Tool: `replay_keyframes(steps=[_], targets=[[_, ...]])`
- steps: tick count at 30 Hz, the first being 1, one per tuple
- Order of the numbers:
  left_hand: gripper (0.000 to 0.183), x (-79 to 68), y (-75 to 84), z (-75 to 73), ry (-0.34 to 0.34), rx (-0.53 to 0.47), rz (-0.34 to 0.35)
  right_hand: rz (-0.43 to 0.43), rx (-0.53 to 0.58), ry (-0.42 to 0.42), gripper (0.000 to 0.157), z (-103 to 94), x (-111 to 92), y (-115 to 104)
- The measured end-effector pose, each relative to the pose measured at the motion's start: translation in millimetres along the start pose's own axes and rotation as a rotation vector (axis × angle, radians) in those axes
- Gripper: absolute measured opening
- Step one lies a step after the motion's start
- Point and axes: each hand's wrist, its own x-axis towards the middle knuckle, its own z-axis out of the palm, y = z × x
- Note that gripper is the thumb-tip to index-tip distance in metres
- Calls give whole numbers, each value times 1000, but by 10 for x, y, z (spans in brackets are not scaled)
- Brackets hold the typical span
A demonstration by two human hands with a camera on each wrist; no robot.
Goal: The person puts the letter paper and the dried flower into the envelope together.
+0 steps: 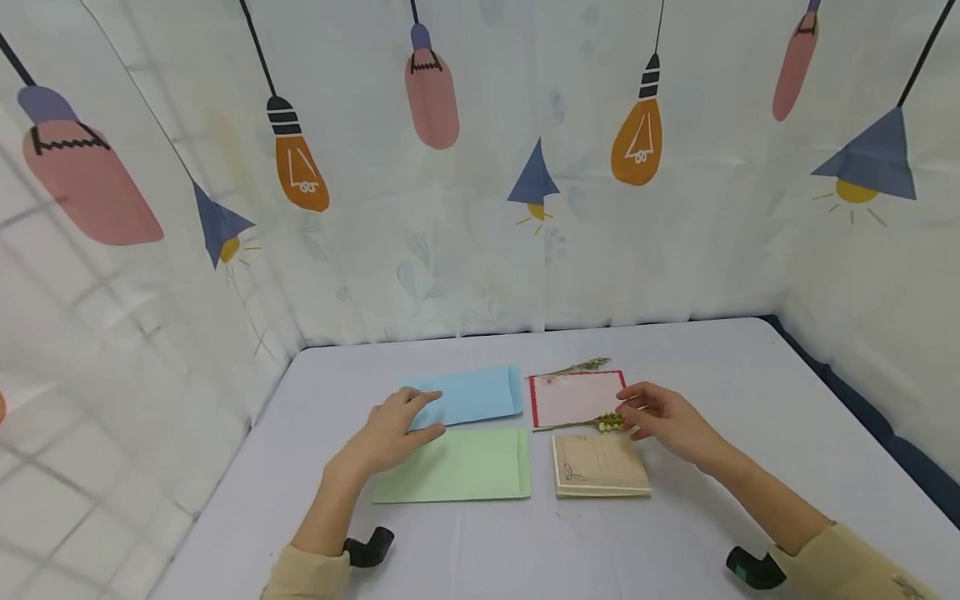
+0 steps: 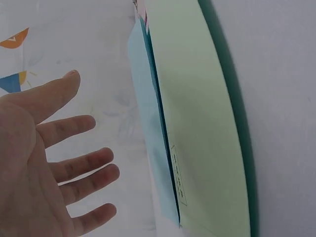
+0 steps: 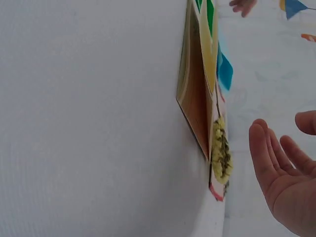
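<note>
My left hand (image 1: 392, 432) hovers over the left ends of a blue envelope (image 1: 472, 395) and a green envelope (image 1: 461, 468), fingers spread and apart from the paper in the left wrist view. Beside the right edge of a pink card with a red border (image 1: 573, 398) is my right hand (image 1: 671, 421), its fingers loosely bent with nothing between them. A sprig of yellowish dried flowers (image 3: 222, 150) lies along the card's lower edge, its tip next to those fingers. Below that sits a folded beige card (image 1: 602, 467) with a printed corner ornament.
Another thin dried sprig (image 1: 581, 367) lies along the pink card's top edge. All of it rests on a white-covered table (image 1: 510, 550). A white curtain (image 1: 480, 250) with printed lamps hangs behind the table and along its sides.
</note>
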Motion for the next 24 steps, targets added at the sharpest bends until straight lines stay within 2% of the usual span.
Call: replay_keyframes(steps=[9, 13, 19, 24], targets=[[66, 46, 185, 98, -129, -65, 43, -49, 102, -83, 38, 319, 64, 52], [73, 88, 278, 174, -178, -68, 57, -49, 78, -81, 32, 469, 108, 40], [83, 113, 386, 287, -278, -3, 89, -37, -21, -127, 23, 740, 177, -23], [89, 137, 445, 349, -304, 41, 102, -33, -44, -151, 20, 917, 227, -66]])
